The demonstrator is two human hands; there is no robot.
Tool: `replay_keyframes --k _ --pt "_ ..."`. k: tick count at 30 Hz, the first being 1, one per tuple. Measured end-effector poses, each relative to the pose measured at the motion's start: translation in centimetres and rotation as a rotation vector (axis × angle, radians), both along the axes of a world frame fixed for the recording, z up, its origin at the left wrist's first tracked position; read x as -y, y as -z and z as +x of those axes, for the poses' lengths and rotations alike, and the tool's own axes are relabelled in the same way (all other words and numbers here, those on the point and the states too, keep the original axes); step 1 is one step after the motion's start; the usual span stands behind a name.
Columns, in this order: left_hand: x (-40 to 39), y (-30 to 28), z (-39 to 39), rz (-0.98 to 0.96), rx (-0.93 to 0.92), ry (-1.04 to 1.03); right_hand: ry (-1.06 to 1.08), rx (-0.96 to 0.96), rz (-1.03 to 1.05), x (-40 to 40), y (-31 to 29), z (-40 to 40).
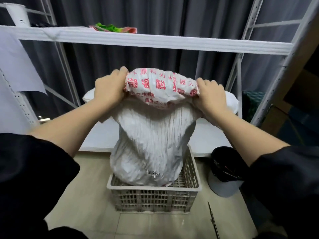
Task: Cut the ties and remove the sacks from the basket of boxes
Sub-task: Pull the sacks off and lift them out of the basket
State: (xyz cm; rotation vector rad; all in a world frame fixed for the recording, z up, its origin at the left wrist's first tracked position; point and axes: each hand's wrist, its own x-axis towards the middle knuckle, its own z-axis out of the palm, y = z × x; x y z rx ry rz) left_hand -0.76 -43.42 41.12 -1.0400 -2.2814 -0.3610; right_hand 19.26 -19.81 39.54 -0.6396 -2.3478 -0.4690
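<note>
A white woven sack (151,138) with red printed characters stands up out of a pale plastic lattice basket (153,197) on the floor. Its top is folded over and bunched. My left hand (108,88) grips the sack's upper left edge, and my right hand (210,95) grips its upper right edge. The sack's lower part bulges inside the basket and hides whatever lies beneath it. No boxes are visible. A pair of scissors (213,219) lies on the floor to the right of the basket.
A white metal shelving rack (155,40) stands behind the basket, with a low white shelf board (203,135) and a green and red bag (114,29) on the upper shelf. A bin with a black liner (224,171) sits at right. Dark curtains hang behind.
</note>
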Motion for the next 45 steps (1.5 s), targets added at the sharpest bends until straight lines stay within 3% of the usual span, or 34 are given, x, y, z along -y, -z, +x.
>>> replay_keyframes --k 3,10,15,23,26,33,40,43,45 --pt "0.1 -0.1 0.7 -0.034 0.035 -0.002 0.004 0.007 0.042 0.3 -0.9 0.2" --pt "0.3 -1.1 1.9 0.184 0.055 0.018 0.084 -0.107 0.279 -0.6 -4.2 0.5" --pt "0.0 1.5 1.2 -0.115 0.073 0.011 0.012 0.101 0.214 -0.6 -0.7 0.9" --pt "0.6 -2.3 1.5 0.086 0.054 0.032 -0.015 0.017 0.155 -0.2 -5.4 1.1" --pt "1.3 -2.6 1.4 0.046 0.035 0.003 -0.046 0.045 0.161 0.4 -6.3 0.9" --pt "2.8 -5.4 1.3 0.162 -0.016 0.027 -0.089 -0.046 0.145 1.5 -8.9 1.1" --pt "3.3 -8.9 2.9 0.399 -0.015 0.017 -0.061 -0.164 0.227 3.3 -13.5 2.1" --pt "3.4 -8.5 2.9 0.434 -0.016 0.001 -0.047 -0.219 0.261 3.5 -13.1 1.7" --pt "3.7 -6.8 2.6 0.345 -0.033 -0.008 -0.061 -0.228 0.288 3.2 -10.7 1.3"
